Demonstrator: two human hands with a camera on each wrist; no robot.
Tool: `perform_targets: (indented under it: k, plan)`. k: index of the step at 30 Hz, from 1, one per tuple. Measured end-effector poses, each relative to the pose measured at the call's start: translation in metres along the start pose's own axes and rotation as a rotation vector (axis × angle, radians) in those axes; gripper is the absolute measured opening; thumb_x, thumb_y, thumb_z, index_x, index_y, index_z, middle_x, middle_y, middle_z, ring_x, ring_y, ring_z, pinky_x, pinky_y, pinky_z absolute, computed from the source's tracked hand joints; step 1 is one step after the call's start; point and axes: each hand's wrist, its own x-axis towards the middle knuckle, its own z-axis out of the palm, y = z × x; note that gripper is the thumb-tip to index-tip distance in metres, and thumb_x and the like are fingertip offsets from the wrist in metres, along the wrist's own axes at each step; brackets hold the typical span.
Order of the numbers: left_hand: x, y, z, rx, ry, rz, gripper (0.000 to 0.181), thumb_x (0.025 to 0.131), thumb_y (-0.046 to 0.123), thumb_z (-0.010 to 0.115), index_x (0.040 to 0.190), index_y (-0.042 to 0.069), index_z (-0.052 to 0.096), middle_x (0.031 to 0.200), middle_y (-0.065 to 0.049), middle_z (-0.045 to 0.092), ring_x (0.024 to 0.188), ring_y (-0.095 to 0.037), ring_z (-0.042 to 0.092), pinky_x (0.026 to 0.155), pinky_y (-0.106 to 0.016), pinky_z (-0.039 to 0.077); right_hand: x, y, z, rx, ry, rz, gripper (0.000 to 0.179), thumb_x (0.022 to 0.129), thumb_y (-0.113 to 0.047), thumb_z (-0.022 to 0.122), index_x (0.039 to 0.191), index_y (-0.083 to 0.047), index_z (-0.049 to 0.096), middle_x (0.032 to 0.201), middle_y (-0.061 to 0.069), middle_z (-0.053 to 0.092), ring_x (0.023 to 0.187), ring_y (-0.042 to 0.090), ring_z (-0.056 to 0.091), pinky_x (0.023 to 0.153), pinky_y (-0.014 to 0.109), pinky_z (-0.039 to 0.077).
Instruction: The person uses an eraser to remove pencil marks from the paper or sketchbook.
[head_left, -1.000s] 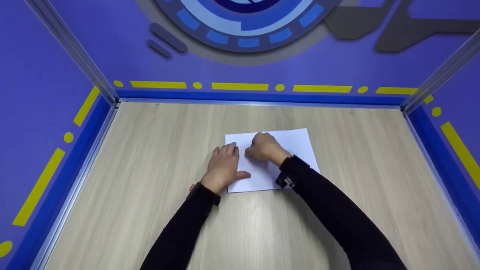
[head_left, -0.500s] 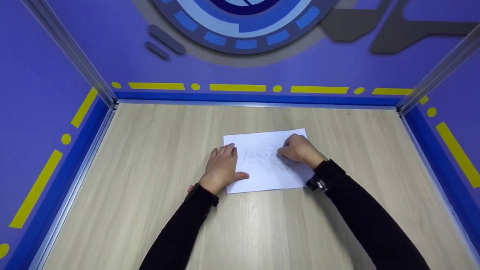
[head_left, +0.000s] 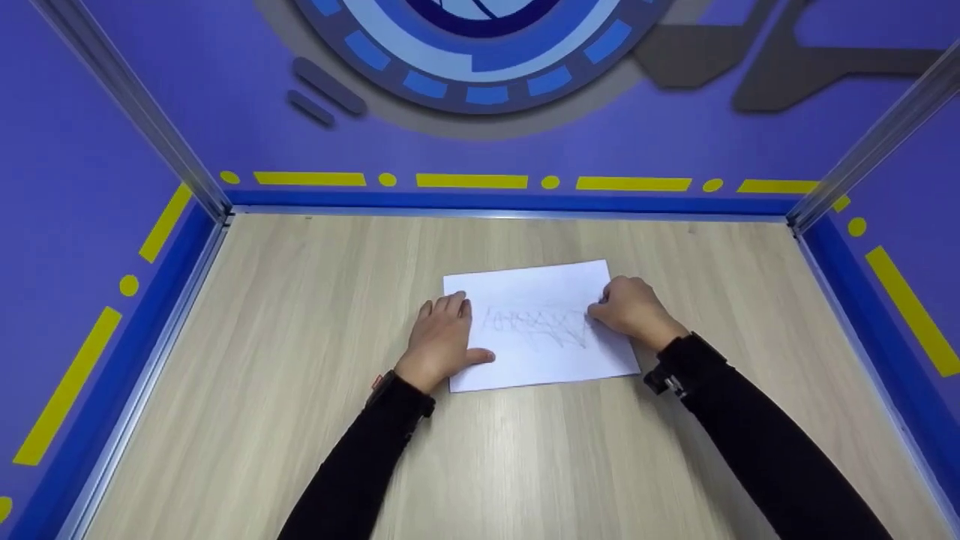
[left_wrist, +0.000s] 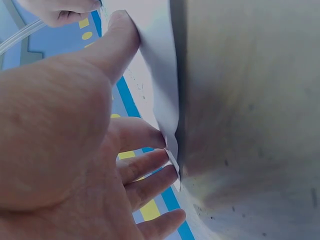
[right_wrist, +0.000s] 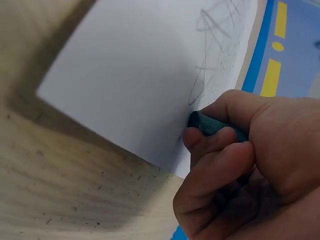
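I find the teal stick (right_wrist: 215,126) over the right edge of the white sheet of paper (head_left: 544,369), its dark end by the last loop of the grey scribble (head_left: 536,326). From the angle I get, I can't tell whether it is an eraser or a crayon, or whether that end touches the paper. The right hand (head_left: 637,311) pinches it between thumb and forefinger, with the other fingers curled in. Over the sheet's left edge, the left hand (head_left: 439,337) lies with its fingers extended and its thumb out across the paper. Around them I see the wood-grain table (head_left: 495,457), with dark specks (right_wrist: 97,224) beyond the paper's edge, and farther off the blue-purple wall (head_left: 480,154). I judge the step in hand to be working the stick across the scribble, at the right end of a pass. As I read it, the next move calls for a stroke back leftward, with the left hand steadying the sheet and the pinch kept firm enough that the stick doesn't roll.
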Motion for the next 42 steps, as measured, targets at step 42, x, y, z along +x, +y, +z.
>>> perform_targets:
  k: [42]
  plan:
    - [0.000, -0.001, 0.002, 0.008, -0.011, -0.002, 0.103, 0.081, 0.068, 0.066, 0.152, 0.000, 0.036, 0.161, -0.014, 0.030, 0.149, -0.033, 0.028, 0.122, -0.055, 0.022, 0.024, -0.078, 0.040, 0.062, -0.075, -0.047, 0.033, 0.079, -0.029, 0.069, 0.056, -0.015, 0.049, 0.058, -0.004, 0.042, 0.053, 0.017, 0.045, 0.046, 0.029, 0.036]
